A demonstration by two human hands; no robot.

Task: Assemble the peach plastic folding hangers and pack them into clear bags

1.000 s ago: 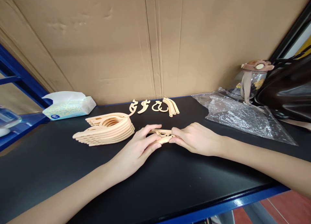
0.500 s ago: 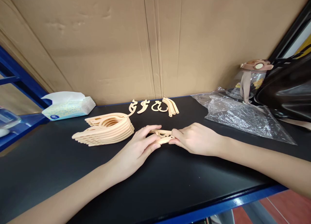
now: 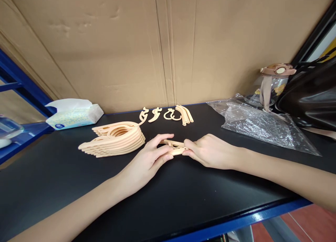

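Between my two hands is a beige folding clothes hanger, held just above or on the black tabletop; I cannot tell which. My left hand grips its left end, thumb at the near side and fingers over the far side. The thumb and fingers of my right hand pinch its right end, and they hide part of it. A neat stack of matching hangers lies left of my left hand. Beyond my hands are loose hook pieces and a small bunch of curved arm pieces.
A tissue pack lies at the back left by a blue frame. Clear plastic bags spread over the right side, near a strapped water bottle and a black bag. Cardboard walls the back.
My right hand has shifted very slightly left with the hanger's right end, and the hanger has tilted a little. Both hands keep their hold; the pieces around them stay put.
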